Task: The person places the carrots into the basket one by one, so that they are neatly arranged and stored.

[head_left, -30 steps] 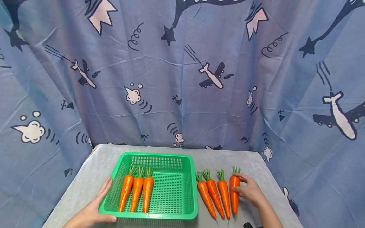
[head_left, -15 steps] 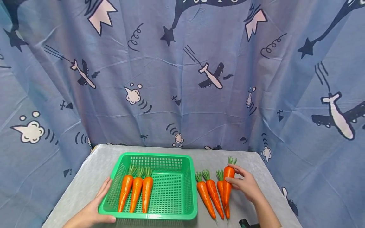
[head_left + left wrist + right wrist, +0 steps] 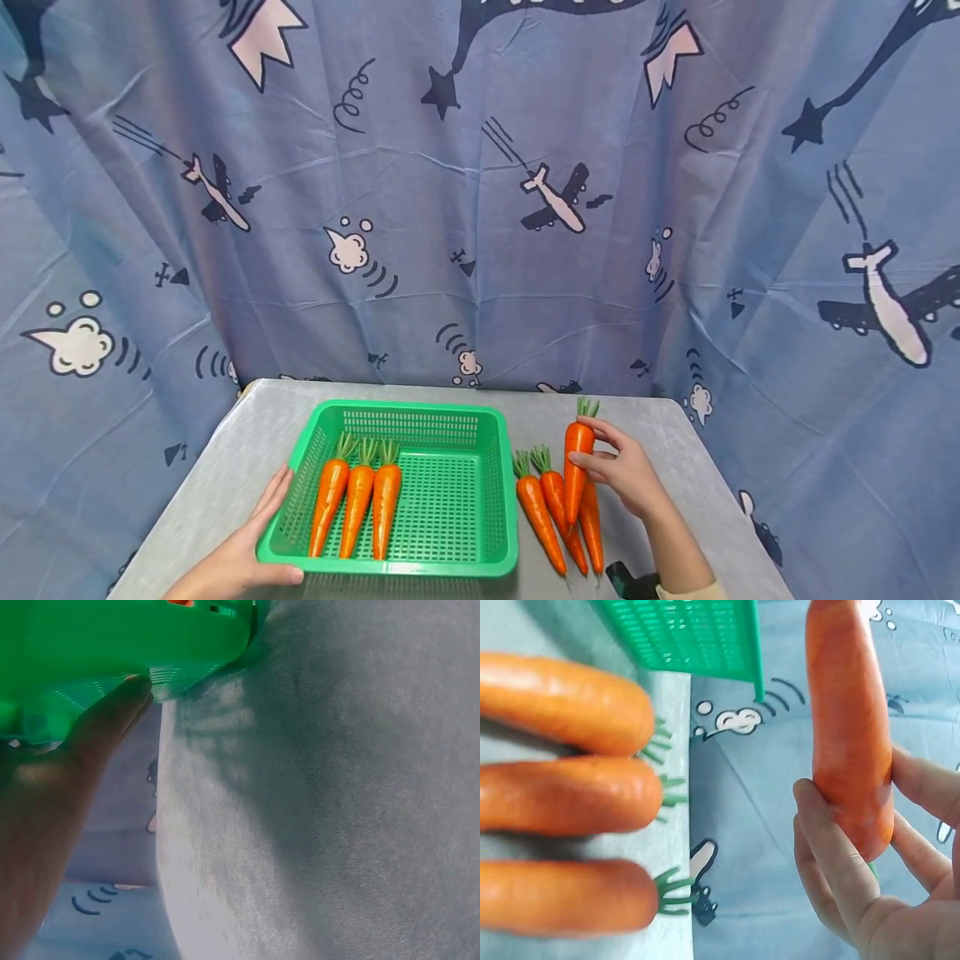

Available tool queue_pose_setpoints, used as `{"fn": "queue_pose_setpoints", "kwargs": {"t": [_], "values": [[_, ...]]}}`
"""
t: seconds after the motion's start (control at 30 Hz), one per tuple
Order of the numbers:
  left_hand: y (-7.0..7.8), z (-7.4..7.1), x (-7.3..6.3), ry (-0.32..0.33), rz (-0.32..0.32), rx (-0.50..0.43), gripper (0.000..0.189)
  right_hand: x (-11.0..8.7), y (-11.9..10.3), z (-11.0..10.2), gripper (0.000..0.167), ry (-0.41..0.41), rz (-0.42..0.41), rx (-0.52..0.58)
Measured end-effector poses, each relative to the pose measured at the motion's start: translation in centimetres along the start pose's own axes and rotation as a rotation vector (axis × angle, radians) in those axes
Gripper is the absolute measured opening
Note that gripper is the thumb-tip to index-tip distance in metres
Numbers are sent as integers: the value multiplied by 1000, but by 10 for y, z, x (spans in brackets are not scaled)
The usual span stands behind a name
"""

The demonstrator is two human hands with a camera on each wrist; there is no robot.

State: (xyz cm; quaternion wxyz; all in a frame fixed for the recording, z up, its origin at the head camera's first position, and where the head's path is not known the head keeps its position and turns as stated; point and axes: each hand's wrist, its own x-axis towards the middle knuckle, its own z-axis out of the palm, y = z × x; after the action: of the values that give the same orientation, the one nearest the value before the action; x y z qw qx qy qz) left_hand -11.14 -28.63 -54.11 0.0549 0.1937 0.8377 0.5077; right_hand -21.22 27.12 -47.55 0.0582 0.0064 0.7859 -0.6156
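Note:
My right hand [image 3: 626, 473] pinches an orange carrot [image 3: 577, 479] near its leafy top, thumb on one side and fingers on the other. That carrot overlaps two others in the head view; the right wrist view shows it lifted above the table. Left of it, three carrots [image 3: 540, 521] lie on the table with their green stems pointing away. My left hand [image 3: 242, 552] rests against the near left corner of a green plastic basket [image 3: 412, 568], fingers straight along its side and thumb at the front. Inside the basket, three carrots [image 3: 357, 510] lie side by side on the left.
The grey table [image 3: 637, 417] ends at a blue curtain [image 3: 420, 275] printed with planes and stars. A dark object [image 3: 626, 581], only partly in view, is by my right forearm. The basket's right wall stands close to the nearest loose carrot.
My right hand has lifted the rightmost carrot and carried it left, over the other loose carrots. The left hand and the basket have stayed in place.

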Motion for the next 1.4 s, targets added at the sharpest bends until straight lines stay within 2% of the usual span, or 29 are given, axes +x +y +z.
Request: {"fn": "queue_pose_setpoints", "kwargs": {"t": [0.17,0.33,0.53,0.67,0.87,1.03,1.1,1.27,1.4], "values": [[-1,1,-1,-4,-24,-14,120,3,-6,12,65,-51,-39,2],[-2,5,-4,-29,-16,-6,116,3,-13,25,65,-93,-51,10],[3,3,-3,-40,-75,9,115,5,-23,44,64,-128,-71,24],[5,1,0,-42,-86,-6,116,8,-29,56,62,-140,-73,29],[3,2,-2,-23,-65,-17,119,12,-36,75,60,-175,-93,5],[2,1,-3,3,-20,26,121,16,-40,90,62,-226,-106,33],[1,1,-3,1,-29,31,120,16,-42,95,63,-246,-115,37],[2,-2,-1,-27,-105,35,118,18,-47,106,61,-274,-120,51],[6,-3,1,-36,-104,27,116,22,-49,114,61,-281,-116,58]]}}
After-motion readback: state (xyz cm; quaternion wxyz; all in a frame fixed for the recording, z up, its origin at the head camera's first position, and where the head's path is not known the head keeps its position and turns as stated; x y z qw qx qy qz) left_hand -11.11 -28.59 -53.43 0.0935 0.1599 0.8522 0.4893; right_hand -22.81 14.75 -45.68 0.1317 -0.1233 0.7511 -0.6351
